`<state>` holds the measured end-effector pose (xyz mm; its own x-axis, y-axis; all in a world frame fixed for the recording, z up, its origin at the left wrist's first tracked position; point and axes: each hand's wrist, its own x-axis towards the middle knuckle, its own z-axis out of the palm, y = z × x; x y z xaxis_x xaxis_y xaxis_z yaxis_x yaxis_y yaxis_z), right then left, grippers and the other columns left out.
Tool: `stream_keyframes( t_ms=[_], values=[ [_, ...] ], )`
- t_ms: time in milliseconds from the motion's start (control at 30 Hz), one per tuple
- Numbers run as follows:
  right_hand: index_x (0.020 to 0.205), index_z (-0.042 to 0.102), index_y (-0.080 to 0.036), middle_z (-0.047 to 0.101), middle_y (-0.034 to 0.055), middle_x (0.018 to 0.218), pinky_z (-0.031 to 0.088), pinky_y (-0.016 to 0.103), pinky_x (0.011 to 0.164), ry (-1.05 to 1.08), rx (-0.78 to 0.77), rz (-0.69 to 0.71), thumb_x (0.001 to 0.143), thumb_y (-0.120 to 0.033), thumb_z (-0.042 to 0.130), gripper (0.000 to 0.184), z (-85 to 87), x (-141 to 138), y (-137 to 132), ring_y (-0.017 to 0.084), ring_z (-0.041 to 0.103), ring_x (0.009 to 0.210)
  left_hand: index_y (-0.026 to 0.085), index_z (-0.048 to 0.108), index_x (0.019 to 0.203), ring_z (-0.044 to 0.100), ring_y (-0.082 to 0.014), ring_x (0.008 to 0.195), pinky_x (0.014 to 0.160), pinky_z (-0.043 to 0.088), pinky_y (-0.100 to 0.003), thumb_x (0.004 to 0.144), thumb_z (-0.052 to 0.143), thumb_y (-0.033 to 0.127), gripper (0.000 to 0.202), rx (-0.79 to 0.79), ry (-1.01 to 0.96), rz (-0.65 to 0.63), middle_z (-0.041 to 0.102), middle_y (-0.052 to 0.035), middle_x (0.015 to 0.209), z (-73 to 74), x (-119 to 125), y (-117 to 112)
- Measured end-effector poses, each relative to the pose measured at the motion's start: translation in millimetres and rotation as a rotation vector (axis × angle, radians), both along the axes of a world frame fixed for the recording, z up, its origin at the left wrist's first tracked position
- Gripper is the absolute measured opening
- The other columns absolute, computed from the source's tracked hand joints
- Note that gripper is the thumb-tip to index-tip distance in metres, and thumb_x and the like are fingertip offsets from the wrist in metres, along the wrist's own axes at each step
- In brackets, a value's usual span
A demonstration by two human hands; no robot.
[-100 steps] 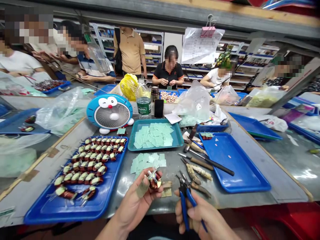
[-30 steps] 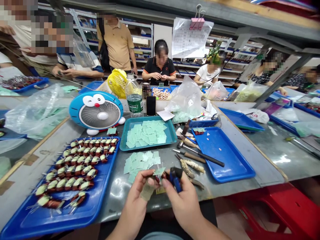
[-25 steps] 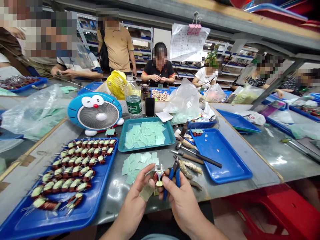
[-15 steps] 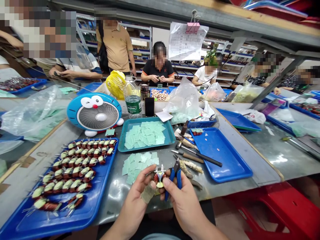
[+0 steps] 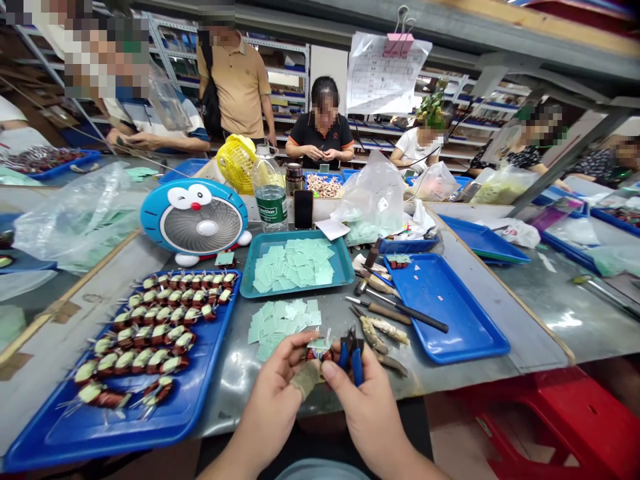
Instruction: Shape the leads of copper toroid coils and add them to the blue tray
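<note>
Right now, a copper-wound coil is being pinched in the curled fingers of the left hand, just below the teal tray. Blue-handled pliers are gripped closed-fisted in the right hand, tips brought in at the coil. Loose pale green paper squares are scattered just below that tray, and a blue tray of wound coils is laid out to its left.
</note>
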<state>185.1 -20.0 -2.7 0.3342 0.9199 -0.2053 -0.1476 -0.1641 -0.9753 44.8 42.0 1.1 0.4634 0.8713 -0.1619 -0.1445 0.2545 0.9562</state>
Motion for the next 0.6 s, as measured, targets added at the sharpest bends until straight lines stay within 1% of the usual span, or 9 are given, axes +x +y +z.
stream_keyframes(
  t_ms=[100, 167, 233, 300, 367, 433, 467, 533, 600],
  values=[
    [0.118, 0.063, -0.012, 0.068, 0.0080, 0.109, 0.054, 0.018, 0.087, -0.200, -0.041, 0.010, 0.089, -0.058, 0.068, 0.055, -4.3, 0.8, 0.2, 0.012, 0.064, 0.098, 0.021, 0.065, 0.124, 0.070, -0.0231, 0.091, 0.084, 0.056, -0.032, 0.086, 0.078, 0.036, 0.042, 0.010, 0.012, 0.068, 0.074, -0.0109, 0.114, -7.8, 1.6, 0.7],
    [0.115, 0.063, -0.012, 0.068, 0.0074, 0.105, 0.052, 0.019, 0.088, -0.253, -0.057, 0.024, 0.090, -0.058, 0.066, 0.053, -6.8, 3.2, 3.1, 0.012, 0.063, 0.095, 0.022, 0.064, 0.127, 0.071, -0.0242, 0.093, 0.088, 0.056, -0.034, 0.088, 0.075, 0.037, 0.043, 0.011, 0.040, 0.064, 0.073, -0.0109, 0.115, -9.5, -0.4, 1.4],
    [0.116, 0.061, -0.012, 0.067, 0.0070, 0.104, 0.053, 0.020, 0.085, -0.128, -0.059, 0.052, 0.088, -0.059, 0.068, 0.055, -6.2, 5.4, 6.3, 0.011, 0.062, 0.089, 0.026, 0.060, 0.135, 0.069, -0.0275, 0.107, 0.095, 0.054, -0.036, 0.092, 0.071, 0.040, 0.046, 0.061, 0.122, -0.018, 0.070, -0.0113, 0.125, -8.9, -6.8, 3.4],
    [0.117, 0.057, -0.012, 0.066, 0.0062, 0.100, 0.054, 0.020, 0.077, 0.108, -0.064, 0.102, 0.084, -0.060, 0.071, 0.060, -2.2, 5.7, 8.2, 0.009, 0.061, 0.080, 0.030, 0.058, 0.142, 0.062, -0.0302, 0.124, 0.105, 0.050, -0.037, 0.090, 0.074, 0.039, 0.055, 0.196, 0.246, -0.135, 0.063, -0.0103, 0.138, -9.7, -16.3, 7.5],
    [0.117, 0.055, -0.012, 0.065, 0.0052, 0.098, 0.053, 0.019, 0.073, 0.278, -0.076, 0.153, 0.081, -0.059, 0.075, 0.063, 2.7, 4.7, 9.5, 0.008, 0.060, 0.077, 0.032, 0.061, 0.140, 0.059, -0.0338, 0.128, 0.107, 0.050, -0.039, 0.082, 0.082, 0.037, 0.062, 0.341, 0.338, -0.158, 0.060, -0.0100, 0.142, -15.9, -25.8, 14.4],
    [0.119, 0.056, -0.013, 0.065, 0.0052, 0.103, 0.053, 0.017, 0.072, 0.288, -0.090, 0.205, 0.082, -0.058, 0.074, 0.061, 4.9, 6.9, 13.2, 0.007, 0.060, 0.078, 0.033, 0.066, 0.133, 0.058, -0.0356, 0.128, 0.105, 0.051, -0.041, 0.080, 0.083, 0.039, 0.056, 0.417, 0.393, -0.134, 0.062, -0.0095, 0.139, -27.8, -31.9, 23.2],
    [0.120, 0.057, -0.013, 0.065, 0.0051, 0.105, 0.053, 0.016, 0.072, 0.199, -0.087, 0.229, 0.087, -0.057, 0.069, 0.057, 4.3, 11.4, 17.0, 0.007, 0.060, 0.079, 0.033, 0.068, 0.130, 0.060, -0.0362, 0.126, 0.103, 0.053, -0.042, 0.078, 0.083, 0.040, 0.054, 0.425, 0.398, -0.106, 0.064, -0.0092, 0.136, -34.9, -33.3, 27.7],
    [0.119, 0.060, -0.014, 0.066, 0.0039, 0.104, 0.051, 0.014, 0.071, -0.114, -0.072, 0.227, 0.094, -0.052, 0.059, 0.046, 0.0, 30.7, 29.5, 0.006, 0.060, 0.080, 0.032, 0.072, 0.124, 0.062, -0.0372, 0.123, 0.102, 0.055, -0.042, 0.073, 0.086, 0.043, 0.053, 0.375, 0.375, -0.044, 0.067, -0.0087, 0.132, -48.3, -32.4, 34.9],
    [0.110, 0.063, -0.012, 0.066, 0.0034, 0.099, 0.051, 0.016, 0.078, -0.468, -0.057, 0.128, 0.096, -0.044, 0.055, 0.036, -5.5, 63.0, 46.6, 0.008, 0.060, 0.086, 0.031, 0.074, 0.119, 0.063, -0.0379, 0.122, 0.106, 0.052, -0.045, 0.068, 0.089, 0.047, 0.056, 0.283, 0.329, 0.036, 0.068, -0.0084, 0.131, -56.9, -27.9, 37.2]
  ],
)
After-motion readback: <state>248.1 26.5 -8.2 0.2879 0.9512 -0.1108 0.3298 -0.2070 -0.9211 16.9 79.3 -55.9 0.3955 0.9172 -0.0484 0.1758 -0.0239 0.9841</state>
